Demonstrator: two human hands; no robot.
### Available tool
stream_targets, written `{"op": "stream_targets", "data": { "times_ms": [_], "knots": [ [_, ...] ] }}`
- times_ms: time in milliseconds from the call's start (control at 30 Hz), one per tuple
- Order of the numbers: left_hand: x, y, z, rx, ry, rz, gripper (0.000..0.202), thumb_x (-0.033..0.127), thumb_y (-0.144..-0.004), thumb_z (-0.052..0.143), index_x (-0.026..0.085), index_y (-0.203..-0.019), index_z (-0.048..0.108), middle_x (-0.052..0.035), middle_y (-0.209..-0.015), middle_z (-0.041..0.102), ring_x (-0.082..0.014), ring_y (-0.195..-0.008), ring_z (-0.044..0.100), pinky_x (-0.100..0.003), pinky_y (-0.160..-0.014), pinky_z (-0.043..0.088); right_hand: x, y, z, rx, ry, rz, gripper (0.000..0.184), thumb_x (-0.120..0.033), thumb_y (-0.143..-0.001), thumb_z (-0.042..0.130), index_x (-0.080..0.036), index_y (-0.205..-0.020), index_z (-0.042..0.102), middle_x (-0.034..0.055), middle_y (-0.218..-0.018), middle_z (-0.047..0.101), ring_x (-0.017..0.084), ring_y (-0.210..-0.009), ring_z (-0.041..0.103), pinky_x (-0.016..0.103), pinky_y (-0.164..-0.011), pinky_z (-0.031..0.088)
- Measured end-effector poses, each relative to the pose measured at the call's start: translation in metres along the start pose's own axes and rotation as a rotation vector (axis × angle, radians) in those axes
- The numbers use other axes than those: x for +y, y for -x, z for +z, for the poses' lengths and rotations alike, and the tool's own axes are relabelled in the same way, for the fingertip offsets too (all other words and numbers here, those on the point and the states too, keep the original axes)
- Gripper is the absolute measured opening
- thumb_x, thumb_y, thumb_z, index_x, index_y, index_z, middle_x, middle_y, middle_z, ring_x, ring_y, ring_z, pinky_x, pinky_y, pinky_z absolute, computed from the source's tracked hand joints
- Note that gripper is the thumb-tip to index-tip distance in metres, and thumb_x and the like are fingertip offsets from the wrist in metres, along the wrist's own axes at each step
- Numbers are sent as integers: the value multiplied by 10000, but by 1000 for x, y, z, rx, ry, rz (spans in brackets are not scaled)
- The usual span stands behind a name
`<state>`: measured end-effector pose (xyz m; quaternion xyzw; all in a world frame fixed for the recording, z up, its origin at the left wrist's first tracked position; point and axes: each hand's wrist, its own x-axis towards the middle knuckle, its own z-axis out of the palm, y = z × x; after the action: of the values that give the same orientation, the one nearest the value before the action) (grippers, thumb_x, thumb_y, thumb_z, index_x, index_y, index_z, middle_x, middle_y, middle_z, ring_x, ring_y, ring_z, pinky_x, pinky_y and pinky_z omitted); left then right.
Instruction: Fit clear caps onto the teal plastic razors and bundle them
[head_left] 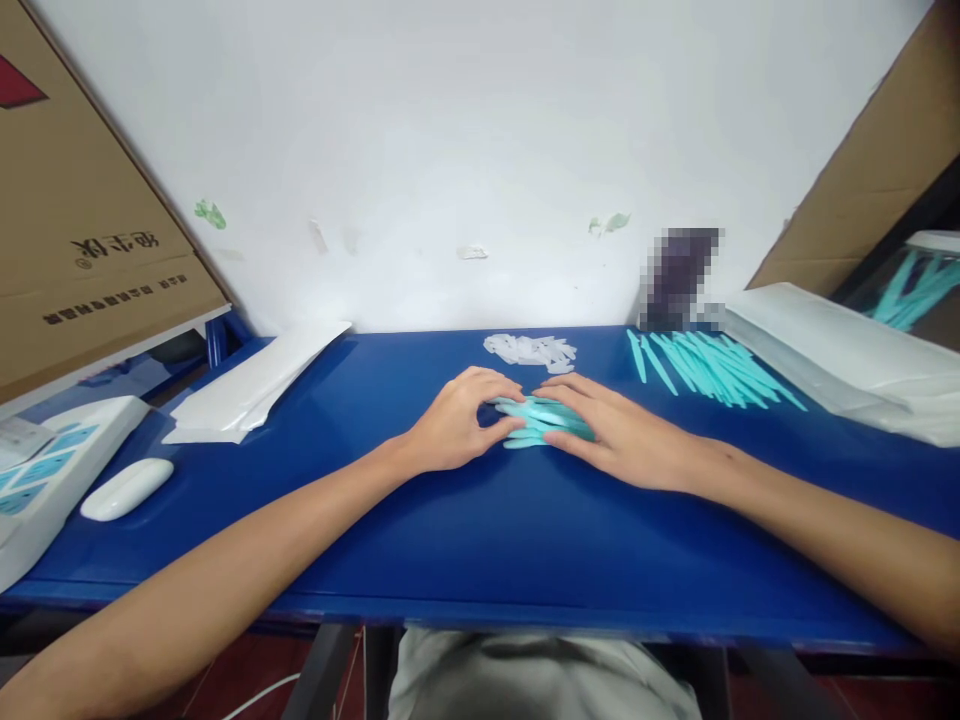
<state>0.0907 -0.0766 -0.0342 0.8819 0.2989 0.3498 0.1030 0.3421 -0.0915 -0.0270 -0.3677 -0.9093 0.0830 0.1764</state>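
Observation:
A small bundle of turquoise plastic sticks (534, 420) lies at the middle of the blue table (465, 540). My left hand (457, 420) curls over its left end, fingertips touching the sticks. My right hand (611, 430) rests across the bundle from the right, fingers stretched over it and pressing it down. Just behind the hands lies a little heap of small white plastic pieces (531, 350). To the back right a larger spread of the same turquoise sticks (705, 368) fans out on the table.
White flat bags (840, 365) are stacked at the right, and another white bag stack (251, 385) lies at the left. A white mouse (126, 488) and a white box (45, 470) sit at the far left. Cardboard boxes (82, 200) lean at both sides.

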Motion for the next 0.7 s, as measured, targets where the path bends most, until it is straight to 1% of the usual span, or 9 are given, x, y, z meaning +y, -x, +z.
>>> {"op": "stream_targets", "data": {
  "times_ms": [100, 167, 267, 333, 367, 467, 567, 633, 700],
  "knots": [
    [-8, -2, -12, -69, 31, 35, 222, 341, -939, 638, 233, -1118, 713, -80, -1213, 712, -227, -1166, 630, -404, -1022, 479, 1, 4, -4, -81, 51, 55, 711, -604, -945, 473, -234, -1542, 367, 149, -1490, 488, 343, -1355, 484, 510, -1049, 466],
    [-23, -2, -28, -104, 47, 62, 228, 336, -944, 624, 235, -1126, 716, -82, -1231, 706, -215, -1169, 638, -378, -1023, 480, 2, 3, -10, -136, 91, 80, 792, -630, -903, 517, -205, -1553, 361, 179, -1487, 481, 370, -1314, 517, 516, -1003, 496],
    [-59, 3, -65, 130, -55, -18, 209, 365, -882, 675, 208, -998, 749, -89, -1091, 748, -222, -1020, 695, -355, -962, 508, 3, -8, -22, -219, 88, 90, 737, -578, -851, 600, -172, -1459, 501, 192, -1351, 577, 343, -1136, 627, 443, -853, 566],
    [-87, 14, -99, 290, -256, -161, 267, 407, -848, 669, 188, -974, 754, -97, -1011, 751, -249, -965, 693, -378, -948, 507, 5, -20, -29, -269, 65, 73, 629, -503, -808, 663, -171, -1339, 602, 170, -1235, 634, 303, -1013, 669, 391, -774, 577],
    [-100, 22, -118, 293, -369, -253, 317, 430, -849, 645, 180, -1012, 752, -110, -1060, 741, -275, -1018, 676, -407, -990, 485, 7, -26, -32, -294, 57, 66, 574, -463, -786, 686, -175, -1279, 635, 155, -1188, 651, 282, -956, 681, 369, -738, 577],
    [-131, 49, -169, 157, -704, -665, 565, 547, -849, 603, 151, -1244, 684, -179, -1389, 590, -434, -1308, 489, -600, -1104, 338, 15, -42, -34, -354, 51, 19, 430, -402, -737, 728, -193, -1110, 685, 94, -1036, 691, 221, -774, 685, 316, -622, 549],
    [-151, 72, -198, -34, -733, -1107, 1003, 729, -730, 666, 140, -1509, 437, -282, -1526, 409, -601, -1345, 354, -782, -1000, 278, 19, -49, -30, -344, 70, -42, 344, -404, -711, 762, -199, -978, 695, 62, -913, 703, 200, -680, 675, 299, -582, 519],
    [-156, 79, -203, -79, -674, -1180, 1101, 780, -677, 685, 119, -1514, 414, -311, -1489, 443, -629, -1319, 359, -811, -967, 265, 16, -48, -27, -332, 96, -47, 339, -393, -724, 756, -180, -981, 698, 100, -976, 716, 221, -711, 698, 318, -626, 533],
    [-154, 81, -202, -28, -671, -1125, 1117, 797, -664, 685, 104, -1498, 419, -311, -1425, 512, -623, -1304, 373, -798, -959, 290, 9, -45, -26, -389, 159, -17, 362, -356, -769, 697, -140, -1059, 699, 185, -1197, 680, 273, -836, 728, 358, -702, 555]
  ]
}}
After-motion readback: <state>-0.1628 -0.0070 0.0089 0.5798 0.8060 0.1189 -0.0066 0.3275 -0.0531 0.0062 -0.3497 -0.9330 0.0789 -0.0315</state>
